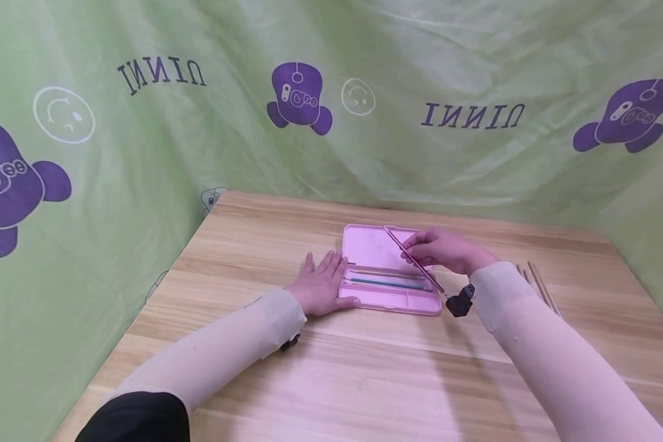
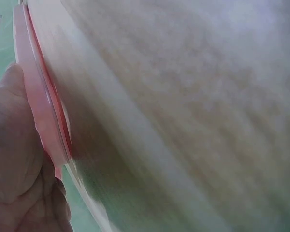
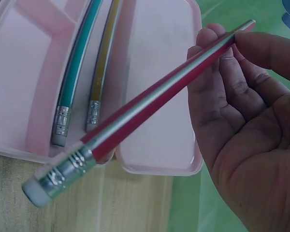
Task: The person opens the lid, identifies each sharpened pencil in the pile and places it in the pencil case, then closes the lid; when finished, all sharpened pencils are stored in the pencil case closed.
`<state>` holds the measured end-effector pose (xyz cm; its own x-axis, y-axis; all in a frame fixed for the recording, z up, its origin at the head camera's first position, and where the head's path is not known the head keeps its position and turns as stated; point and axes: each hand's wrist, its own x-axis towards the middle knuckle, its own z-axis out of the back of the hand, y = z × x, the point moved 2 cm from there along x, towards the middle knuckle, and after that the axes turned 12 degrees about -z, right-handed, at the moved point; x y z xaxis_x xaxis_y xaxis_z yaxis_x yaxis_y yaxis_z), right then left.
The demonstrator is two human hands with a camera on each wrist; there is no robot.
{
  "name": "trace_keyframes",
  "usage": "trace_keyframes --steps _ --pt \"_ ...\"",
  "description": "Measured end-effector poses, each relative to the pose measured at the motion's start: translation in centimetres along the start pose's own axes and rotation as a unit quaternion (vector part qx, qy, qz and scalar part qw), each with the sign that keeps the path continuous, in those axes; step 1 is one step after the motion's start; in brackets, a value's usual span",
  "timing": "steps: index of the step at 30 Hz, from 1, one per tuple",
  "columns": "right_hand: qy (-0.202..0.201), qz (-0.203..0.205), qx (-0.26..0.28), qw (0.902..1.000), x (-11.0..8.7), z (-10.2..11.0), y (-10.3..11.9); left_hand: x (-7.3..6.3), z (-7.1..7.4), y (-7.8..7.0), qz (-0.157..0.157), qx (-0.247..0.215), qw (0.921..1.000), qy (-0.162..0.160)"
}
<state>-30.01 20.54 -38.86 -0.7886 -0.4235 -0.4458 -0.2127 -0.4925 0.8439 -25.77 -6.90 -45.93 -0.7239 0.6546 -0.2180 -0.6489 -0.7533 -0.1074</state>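
A pink pencil case point(image 1: 372, 298) lies open on the wooden table, its lid point(image 1: 364, 245) folded back toward the far side. Inside are a teal pencil point(image 3: 76, 67) and a yellow pencil point(image 3: 104, 63), both with eraser ends. My left hand point(image 1: 321, 287) rests flat at the case's left edge, fingers spread, thumb along the near rim. Above the case's right side my right hand point(image 1: 439, 248) pinches a red-and-silver striped pencil point(image 3: 154, 104) between thumb and fingers. That pencil is tilted, its white eraser end pointing down toward me.
Several thin wooden sticks or pencils point(image 1: 540, 285) lie on the table to the right, partly behind the right forearm. A green curtain point(image 1: 387, 159) with purple figures hangs behind the table point(image 1: 331, 380) and along its sides.
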Motion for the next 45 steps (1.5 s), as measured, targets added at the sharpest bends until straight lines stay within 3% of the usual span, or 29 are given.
trace_keyframes --steps 7,14,19,27,35,38,45 --pt "-0.024 -0.011 -0.085 0.996 0.9 -0.9 0.0 -0.2 0.3 -0.2 0.006 0.021 0.9998 0.0" --pt "-0.035 0.016 -0.201 0.9789 1.9 -2.2 0.3 -0.5 0.4 -0.4 0.009 0.023 0.9997 -0.004" --pt "-0.034 0.037 -0.254 0.9658 2.3 -3.1 0.5 -0.4 0.2 -0.4 0.009 0.022 0.9996 -0.015" --pt "-0.035 0.06 -0.293 0.9535 2.9 -3.8 1.0 -0.6 0.3 -0.5 0.014 0.025 0.9994 -0.021" --pt "-0.045 0.057 -0.362 0.9294 3.2 -4.6 1.3 -0.8 0.6 -0.7 0.012 0.029 0.9993 -0.018" --pt "-0.061 0.048 -0.37 0.9256 3.3 -4.7 1.0 -0.8 0.7 -0.7 0.012 0.019 0.9996 -0.019" --pt "-0.08 0.043 -0.361 0.9282 3.4 -4.6 0.4 -0.7 0.5 -0.4 0.01 0.013 0.9997 -0.016"
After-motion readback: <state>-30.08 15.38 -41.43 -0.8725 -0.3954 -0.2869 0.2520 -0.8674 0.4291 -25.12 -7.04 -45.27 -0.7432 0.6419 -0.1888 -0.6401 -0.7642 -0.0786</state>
